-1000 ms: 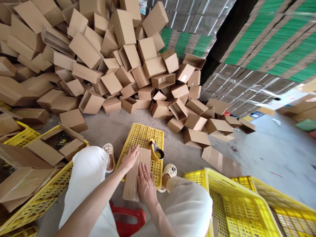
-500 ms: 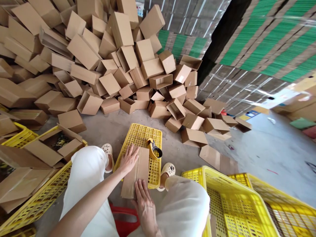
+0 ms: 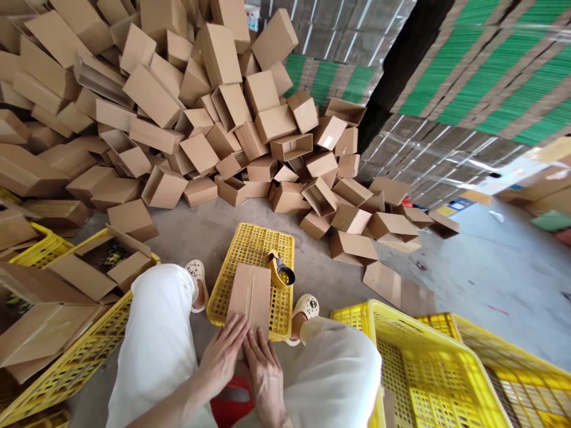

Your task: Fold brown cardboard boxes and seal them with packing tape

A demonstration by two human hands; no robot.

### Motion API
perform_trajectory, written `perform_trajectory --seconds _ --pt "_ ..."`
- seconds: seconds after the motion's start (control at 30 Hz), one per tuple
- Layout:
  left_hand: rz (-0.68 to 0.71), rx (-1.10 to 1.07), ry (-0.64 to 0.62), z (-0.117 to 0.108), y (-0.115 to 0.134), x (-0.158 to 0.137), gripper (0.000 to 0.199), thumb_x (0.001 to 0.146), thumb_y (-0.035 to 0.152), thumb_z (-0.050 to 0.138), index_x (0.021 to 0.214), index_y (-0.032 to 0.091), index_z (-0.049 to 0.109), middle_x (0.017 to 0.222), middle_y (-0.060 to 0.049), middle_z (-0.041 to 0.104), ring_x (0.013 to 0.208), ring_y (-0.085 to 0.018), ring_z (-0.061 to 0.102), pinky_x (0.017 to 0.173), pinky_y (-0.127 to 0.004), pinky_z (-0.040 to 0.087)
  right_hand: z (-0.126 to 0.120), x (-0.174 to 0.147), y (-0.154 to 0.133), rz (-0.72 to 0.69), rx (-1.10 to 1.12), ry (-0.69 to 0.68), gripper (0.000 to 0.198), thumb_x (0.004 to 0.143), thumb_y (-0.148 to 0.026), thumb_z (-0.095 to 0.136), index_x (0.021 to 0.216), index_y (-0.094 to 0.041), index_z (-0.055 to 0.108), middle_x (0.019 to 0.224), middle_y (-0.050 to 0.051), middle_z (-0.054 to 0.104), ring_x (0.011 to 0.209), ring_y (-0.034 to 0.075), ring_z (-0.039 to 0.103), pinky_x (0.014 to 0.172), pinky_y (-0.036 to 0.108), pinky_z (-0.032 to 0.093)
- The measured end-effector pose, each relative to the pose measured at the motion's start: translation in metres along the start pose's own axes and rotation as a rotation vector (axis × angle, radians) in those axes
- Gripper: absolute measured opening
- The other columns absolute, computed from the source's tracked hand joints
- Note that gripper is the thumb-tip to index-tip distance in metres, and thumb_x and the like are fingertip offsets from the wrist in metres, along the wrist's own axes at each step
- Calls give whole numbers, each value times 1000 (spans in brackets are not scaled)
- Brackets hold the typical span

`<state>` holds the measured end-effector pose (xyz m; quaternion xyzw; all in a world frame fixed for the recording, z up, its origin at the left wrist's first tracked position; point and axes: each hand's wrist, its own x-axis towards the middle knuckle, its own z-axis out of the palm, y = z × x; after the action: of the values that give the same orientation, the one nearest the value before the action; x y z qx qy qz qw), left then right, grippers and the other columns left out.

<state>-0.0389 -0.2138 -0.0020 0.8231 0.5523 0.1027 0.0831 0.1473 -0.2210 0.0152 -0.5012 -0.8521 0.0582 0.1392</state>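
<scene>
A closed cardboard box (image 3: 248,288) with a strip of tape down its middle seam lies on an upturned yellow plastic crate (image 3: 223,279) between my feet. My left hand (image 3: 225,351) rests on the near end of the box, its fingers stretched out flat. Beside it my right hand (image 3: 263,362) lies on the same end, with its fingers also extended. Just right of the box, a yellow tape dispenser (image 3: 279,270) with a black part sits on the crate. The near edge of the box is hidden by my hands.
A big heap of cardboard boxes (image 3: 191,119) fills the far left and middle. A yellow crate (image 3: 423,368) stands at my right. Left, an open carton (image 3: 111,255) sits in another crate. Strapped cardboard stacks (image 3: 482,77) rise at the back right. Below me is something red (image 3: 229,407).
My left hand has slid down from the upper left of the box to its near end, beside my right hand. My right hand has stayed about where it was.
</scene>
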Motion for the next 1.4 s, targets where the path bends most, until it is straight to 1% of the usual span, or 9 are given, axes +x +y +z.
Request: perform_trajectory --seconds 0.17,0.33,0.5,0.63,0.73,0.9,1.03,1.23,1.4 --pt "8 -37 49 -6 6 -16 78 103 16 40 172 27 5 175 -4 30 160 -25 34 121 -39 45 -6 -2 -5 4 23 25 61 100 -20 59 159 -27 49 158 4 56 150 27 49 117 44 52" --pt "-32 -13 3 -12 3 1 78 96 8 39 170 28 24 173 -3 36 159 -25 37 119 -41 45 -8 3 -12 56 15 7 57 106 -25 46 163 -29 44 160 3 54 152 27 48 117 44 52" --pt "-61 -27 12 -16 -3 25 70 97 11 40 166 24 38 170 -5 42 155 -25 41 120 -40 44 -10 24 -15 147 -8 26 51 108 -25 44 158 -30 52 155 2 61 146 25 54 113 40 52" --pt "-109 -40 -7 -20 -9 48 61 101 15 40 162 23 43 166 -7 49 143 -27 52 115 -42 49 -15 48 -12 195 -67 3 50 106 -22 45 155 -30 56 149 5 66 125 28 64 99 40 56" --pt "-161 -33 -16 -24 -13 67 61 102 14 38 161 22 43 164 -10 50 134 -29 57 109 -45 52 -18 59 -9 211 -108 -16 53 104 -20 46 155 -30 55 142 9 69 113 29 64 91 42 56" --pt "-216 -50 -75 -45 -23 107 62 101 11 36 161 23 43 159 -13 52 125 -29 64 102 -42 54 -15 61 -8 226 -118 -11 55 103 -20 44 157 -29 53 136 11 69 111 31 62 89 43 53" --pt "-279 -64 -161 -62 -38 151 56 104 10 34 157 22 48 144 -15 61 105 -24 74 97 -37 55 -9 58 -8 240 -114 2 56 104 -21 44 159 -30 49 138 11 67 113 31 62 93 45 51" --pt "-287 -65 -160 -62 -68 209 42 109 21 39 144 22 62 135 -14 69 110 -26 73 93 -35 56 0 53 -10 258 -127 21 59 105 -20 44 162 -32 44 142 11 66 113 31 62 95 47 51" --pt "-255 -78 -146 -56 -82 223 31 109 30 48 130 25 70 125 -10 76 112 -25 73 94 -33 56 3 52 -8 270 -122 8 61 104 -19 44 163 -32 43 144 10 65 115 32 61 95 48 51"
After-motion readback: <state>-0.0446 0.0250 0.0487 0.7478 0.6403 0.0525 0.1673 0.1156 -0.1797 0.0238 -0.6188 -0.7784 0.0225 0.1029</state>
